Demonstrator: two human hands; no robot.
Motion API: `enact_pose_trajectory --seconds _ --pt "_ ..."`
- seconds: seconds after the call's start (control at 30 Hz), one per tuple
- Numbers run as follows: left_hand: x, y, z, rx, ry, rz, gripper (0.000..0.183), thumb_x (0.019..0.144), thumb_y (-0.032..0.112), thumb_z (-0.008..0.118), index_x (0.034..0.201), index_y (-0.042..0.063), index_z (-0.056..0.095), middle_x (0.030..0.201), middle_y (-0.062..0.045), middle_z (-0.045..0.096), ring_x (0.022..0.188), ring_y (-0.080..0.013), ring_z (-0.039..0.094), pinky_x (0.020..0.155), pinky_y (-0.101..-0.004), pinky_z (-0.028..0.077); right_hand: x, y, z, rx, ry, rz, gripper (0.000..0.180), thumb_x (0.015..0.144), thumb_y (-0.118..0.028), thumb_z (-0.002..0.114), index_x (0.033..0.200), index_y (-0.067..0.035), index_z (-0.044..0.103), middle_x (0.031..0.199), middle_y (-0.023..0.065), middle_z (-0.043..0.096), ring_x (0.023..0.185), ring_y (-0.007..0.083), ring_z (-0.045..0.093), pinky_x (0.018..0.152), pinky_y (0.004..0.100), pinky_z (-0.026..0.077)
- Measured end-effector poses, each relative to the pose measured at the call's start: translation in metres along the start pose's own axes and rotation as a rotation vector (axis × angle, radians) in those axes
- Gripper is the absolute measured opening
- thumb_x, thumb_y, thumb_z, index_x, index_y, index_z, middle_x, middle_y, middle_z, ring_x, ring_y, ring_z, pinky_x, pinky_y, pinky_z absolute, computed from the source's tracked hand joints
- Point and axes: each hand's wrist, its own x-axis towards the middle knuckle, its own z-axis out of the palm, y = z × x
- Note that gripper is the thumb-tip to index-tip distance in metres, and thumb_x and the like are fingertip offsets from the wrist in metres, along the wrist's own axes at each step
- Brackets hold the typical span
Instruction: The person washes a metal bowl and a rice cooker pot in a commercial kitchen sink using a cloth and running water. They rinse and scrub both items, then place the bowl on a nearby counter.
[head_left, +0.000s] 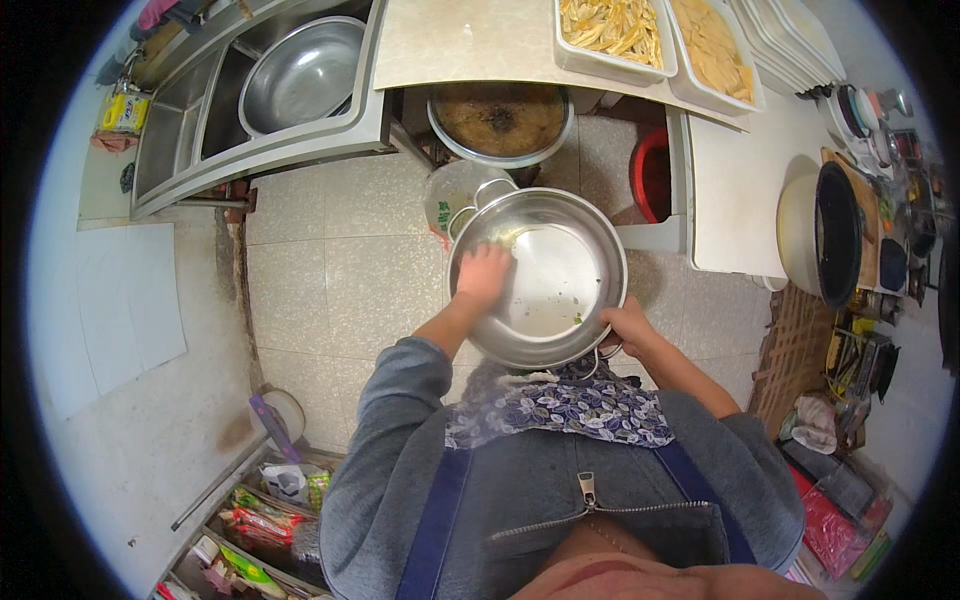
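A wide stainless steel pot (559, 274) with loop handles is held in front of my apron, above the tiled floor. My right hand (628, 326) grips its rim at the near right, thumb over the edge. Inside the pot, at the left, is my left hand (484, 275), blurred, back upward and fingers pointing away from me. Its palm and whatever may lie under it are hidden. Small dark and green scraps (577, 319) cling to the pot's bottom, and a yellow-green blur shows beyond the left fingertips. A translucent bag-lined container (444, 196) stands behind the pot.
A steel sink (174, 105) holding a large metal basin (306, 73) is at the far left. On the counter (457, 45) stand white tubs of dried yellowish food (615, 71). Beneath are a round brown-topped vessel (499, 154) and a red bucket (640, 176). Packed shelves (259, 544) stand near-left.
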Motion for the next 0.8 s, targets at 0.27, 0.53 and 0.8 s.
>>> enact_pose_trajectory --seconds 0.27,0.53,0.8 --pt "-0.003 0.021 0.021 -0.036 -0.424 0.181 0.019 0.089 0.03 0.063 0.098 0.017 0.073 0.098 -0.01 0.072 0.093 -0.0298 0.069 0.082 -0.0421 0.055 0.033 0.031 -0.019 0.159 0.105 0.0 0.047 0.079 -0.002 0.062 0.124 0.006 0.054 0.104 0.0243 0.066 0.081 0.0386 0.072 0.059 0.0505 0.064" --pt "0.01 0.019 0.017 -0.349 -0.404 0.356 0.021 0.087 0.034 0.065 0.089 0.014 0.071 0.094 -0.012 0.071 0.093 -0.0335 0.068 0.079 -0.046 0.054 0.053 0.028 -0.023 0.199 0.163 -0.017 0.042 0.074 0.003 0.061 0.116 0.01 0.057 0.088 0.023 0.069 0.064 0.0346 0.072 0.046 0.0422 0.059" --pt "0.044 -0.016 -0.011 -0.426 0.022 -0.243 0.032 0.089 0.039 0.064 0.1 0.009 0.069 0.097 -0.023 0.07 0.093 -0.0391 0.068 0.079 -0.0491 0.055 0.074 0.026 -0.028 0.29 0.073 0.018 0.049 0.081 0.0 0.058 0.129 -0.003 0.052 0.108 0.0181 0.067 0.083 0.0333 0.073 0.057 0.0475 0.064"
